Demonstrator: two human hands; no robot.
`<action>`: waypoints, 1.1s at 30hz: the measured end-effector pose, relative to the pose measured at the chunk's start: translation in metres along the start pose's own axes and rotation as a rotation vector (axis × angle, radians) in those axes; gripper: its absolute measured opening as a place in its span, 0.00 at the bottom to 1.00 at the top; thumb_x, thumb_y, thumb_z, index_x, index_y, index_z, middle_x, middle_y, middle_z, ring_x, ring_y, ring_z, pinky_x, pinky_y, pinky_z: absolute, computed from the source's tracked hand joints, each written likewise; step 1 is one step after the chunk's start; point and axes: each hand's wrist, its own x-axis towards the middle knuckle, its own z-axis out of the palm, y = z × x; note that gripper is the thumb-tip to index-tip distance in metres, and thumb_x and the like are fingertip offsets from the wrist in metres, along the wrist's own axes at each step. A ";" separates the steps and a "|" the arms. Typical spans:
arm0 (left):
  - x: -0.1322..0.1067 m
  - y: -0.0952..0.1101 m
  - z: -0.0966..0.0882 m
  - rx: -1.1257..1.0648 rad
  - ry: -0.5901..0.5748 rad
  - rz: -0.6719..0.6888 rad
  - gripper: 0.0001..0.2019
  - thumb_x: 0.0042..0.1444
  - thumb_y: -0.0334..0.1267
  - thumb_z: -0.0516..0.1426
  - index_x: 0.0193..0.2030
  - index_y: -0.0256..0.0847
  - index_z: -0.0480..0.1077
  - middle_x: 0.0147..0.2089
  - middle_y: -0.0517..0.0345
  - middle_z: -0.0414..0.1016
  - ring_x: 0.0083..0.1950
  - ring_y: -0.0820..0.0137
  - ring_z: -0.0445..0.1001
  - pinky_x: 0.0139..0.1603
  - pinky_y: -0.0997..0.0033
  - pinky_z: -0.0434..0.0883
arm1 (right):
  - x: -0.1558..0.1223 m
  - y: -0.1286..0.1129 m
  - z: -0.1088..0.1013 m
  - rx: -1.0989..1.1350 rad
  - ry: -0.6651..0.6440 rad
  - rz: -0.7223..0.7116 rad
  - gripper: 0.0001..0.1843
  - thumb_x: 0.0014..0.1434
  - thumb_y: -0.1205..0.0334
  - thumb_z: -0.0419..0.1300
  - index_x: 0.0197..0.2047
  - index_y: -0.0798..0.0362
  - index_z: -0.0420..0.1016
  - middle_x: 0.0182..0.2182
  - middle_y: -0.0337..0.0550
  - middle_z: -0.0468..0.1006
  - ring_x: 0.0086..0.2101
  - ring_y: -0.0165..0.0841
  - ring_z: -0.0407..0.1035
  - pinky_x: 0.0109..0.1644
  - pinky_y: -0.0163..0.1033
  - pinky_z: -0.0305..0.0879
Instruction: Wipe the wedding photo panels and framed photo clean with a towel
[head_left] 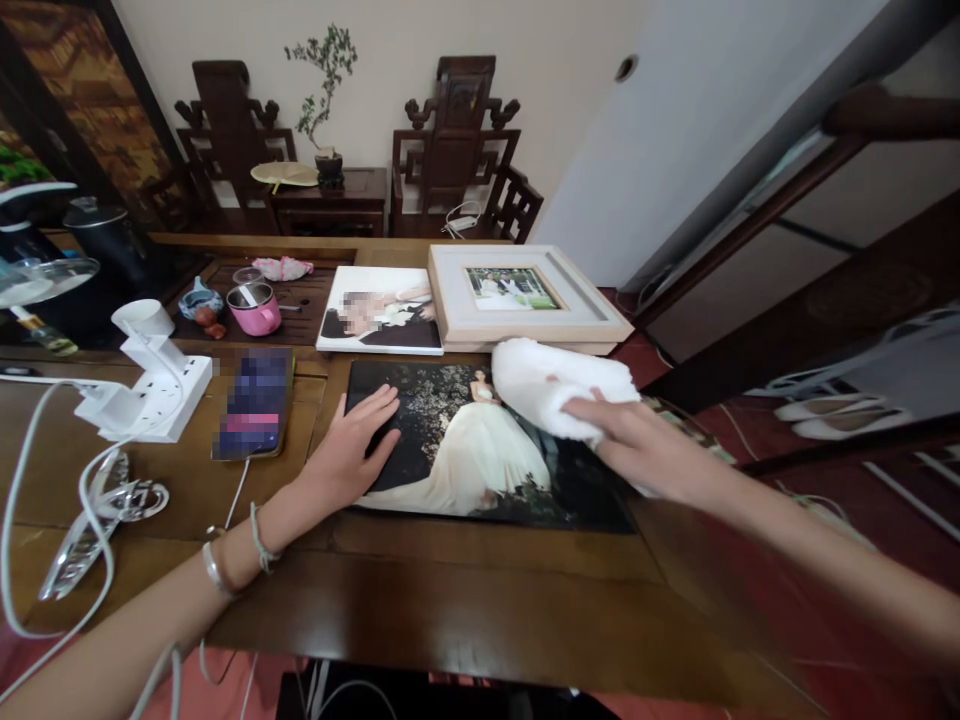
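A dark photo panel (480, 450) showing a figure in a long white dress lies flat on the wooden table. My left hand (356, 440) rests on the panel's left edge, fingers stretched out and holding nothing. In my right hand (637, 440) is a bunched white cloth (562, 380), which covers the panel's upper right part. My right fingers press into the cloth, and some of them are hidden by it. Just behind the panel are a smaller white-edged photo panel (382, 310) and a thick pale wooden photo frame (532, 290).
At left are a phone (255, 405), a white power strip (169, 400) with cables, and a clear, shiny ornament (97, 530). A pink cup (255, 308) stands on the dark tea tray (315, 300), near a black kettle (109, 240). The table's front edge (450, 655) runs below my hands.
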 end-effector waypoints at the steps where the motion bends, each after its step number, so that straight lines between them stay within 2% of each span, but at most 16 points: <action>1: 0.000 0.000 0.000 -0.004 0.000 -0.003 0.20 0.65 0.37 0.47 0.63 0.41 0.62 0.68 0.47 0.61 0.71 0.62 0.55 0.69 0.40 0.45 | -0.012 -0.004 0.002 0.007 -0.008 -0.020 0.27 0.47 0.74 0.48 0.49 0.52 0.73 0.59 0.51 0.70 0.61 0.49 0.58 0.65 0.60 0.52; 3: 0.001 0.001 0.000 -0.010 0.008 -0.006 0.20 0.66 0.38 0.46 0.63 0.41 0.61 0.68 0.47 0.60 0.71 0.62 0.54 0.69 0.40 0.46 | -0.036 -0.021 0.005 0.032 -0.034 -0.068 0.24 0.47 0.75 0.48 0.44 0.50 0.74 0.66 0.47 0.59 0.65 0.47 0.46 0.67 0.61 0.46; 4: 0.001 0.001 0.001 -0.010 0.014 -0.006 0.20 0.65 0.37 0.46 0.63 0.41 0.62 0.69 0.47 0.59 0.71 0.62 0.54 0.69 0.40 0.47 | -0.047 -0.032 0.006 0.044 -0.054 -0.092 0.23 0.47 0.76 0.48 0.42 0.48 0.74 0.67 0.44 0.56 0.66 0.45 0.41 0.67 0.62 0.43; 7: 0.002 0.000 0.002 0.001 0.032 0.003 0.20 0.65 0.37 0.47 0.62 0.39 0.63 0.69 0.46 0.59 0.71 0.61 0.54 0.69 0.40 0.48 | -0.072 -0.064 0.004 0.081 -0.160 -0.210 0.20 0.49 0.76 0.49 0.35 0.44 0.76 0.64 0.37 0.62 0.66 0.42 0.42 0.69 0.62 0.39; 10: 0.003 0.000 0.002 0.012 0.031 0.005 0.20 0.64 0.37 0.47 0.62 0.38 0.64 0.68 0.45 0.60 0.70 0.60 0.56 0.68 0.40 0.49 | -0.076 -0.075 -0.001 0.096 -0.200 -0.266 0.21 0.48 0.77 0.50 0.31 0.42 0.77 0.61 0.33 0.67 0.65 0.39 0.47 0.69 0.58 0.40; 12: 0.003 0.000 0.001 0.018 0.022 0.002 0.20 0.64 0.37 0.47 0.62 0.38 0.64 0.68 0.45 0.61 0.70 0.60 0.56 0.68 0.40 0.49 | -0.067 -0.065 -0.002 0.097 -0.174 -0.251 0.25 0.47 0.78 0.48 0.36 0.43 0.77 0.63 0.33 0.63 0.66 0.39 0.46 0.69 0.58 0.42; 16: 0.003 0.001 -0.001 0.024 -0.001 -0.005 0.20 0.65 0.37 0.47 0.62 0.38 0.63 0.68 0.46 0.60 0.71 0.60 0.55 0.68 0.40 0.48 | -0.028 -0.023 -0.004 0.058 -0.100 -0.179 0.26 0.44 0.78 0.48 0.43 0.50 0.76 0.68 0.40 0.51 0.66 0.44 0.41 0.67 0.58 0.48; 18: 0.002 0.001 -0.001 0.021 -0.009 -0.007 0.21 0.65 0.38 0.47 0.63 0.38 0.63 0.68 0.46 0.59 0.71 0.61 0.54 0.68 0.40 0.48 | -0.003 -0.005 -0.007 0.036 -0.110 -0.176 0.26 0.44 0.77 0.47 0.44 0.51 0.75 0.68 0.42 0.54 0.66 0.46 0.43 0.67 0.56 0.50; 20: 0.002 0.000 -0.001 0.011 -0.009 -0.004 0.21 0.65 0.38 0.47 0.63 0.38 0.62 0.68 0.46 0.59 0.71 0.60 0.54 0.68 0.39 0.47 | 0.018 0.006 -0.010 0.027 -0.111 -0.160 0.29 0.44 0.77 0.47 0.47 0.50 0.74 0.65 0.41 0.61 0.65 0.46 0.46 0.66 0.55 0.51; 23: 0.001 0.000 0.000 -0.003 0.002 -0.002 0.21 0.65 0.38 0.47 0.63 0.38 0.63 0.68 0.45 0.60 0.71 0.60 0.54 0.69 0.40 0.46 | 0.029 0.008 -0.010 0.032 -0.104 -0.137 0.33 0.44 0.76 0.47 0.52 0.49 0.71 0.62 0.40 0.66 0.64 0.45 0.47 0.67 0.58 0.48; 26: 0.001 0.000 0.002 -0.009 0.025 -0.019 0.20 0.65 0.38 0.47 0.62 0.38 0.64 0.68 0.45 0.60 0.70 0.60 0.55 0.69 0.40 0.46 | 0.008 -0.003 -0.004 0.062 -0.118 -0.133 0.31 0.43 0.76 0.48 0.51 0.51 0.72 0.67 0.44 0.57 0.65 0.47 0.43 0.66 0.61 0.47; 29: 0.002 0.001 0.004 -0.017 0.043 -0.030 0.20 0.65 0.38 0.47 0.62 0.38 0.64 0.67 0.45 0.61 0.70 0.61 0.56 0.69 0.40 0.47 | -0.035 -0.027 -0.002 0.105 -0.147 -0.108 0.29 0.45 0.76 0.48 0.49 0.48 0.74 0.69 0.41 0.47 0.65 0.49 0.39 0.64 0.63 0.52; 30: 0.002 0.001 0.004 -0.019 0.046 -0.030 0.20 0.65 0.38 0.47 0.62 0.37 0.64 0.67 0.45 0.61 0.70 0.61 0.56 0.69 0.40 0.46 | -0.050 -0.037 -0.004 0.109 -0.165 -0.118 0.30 0.46 0.76 0.48 0.50 0.47 0.73 0.69 0.39 0.46 0.65 0.49 0.40 0.63 0.62 0.53; 33: 0.002 0.001 0.005 -0.025 0.054 -0.026 0.20 0.64 0.38 0.47 0.61 0.37 0.64 0.67 0.45 0.61 0.70 0.60 0.56 0.69 0.39 0.46 | -0.083 -0.068 -0.016 0.127 -0.272 -0.226 0.30 0.48 0.77 0.48 0.51 0.45 0.73 0.66 0.39 0.55 0.63 0.45 0.49 0.64 0.57 0.54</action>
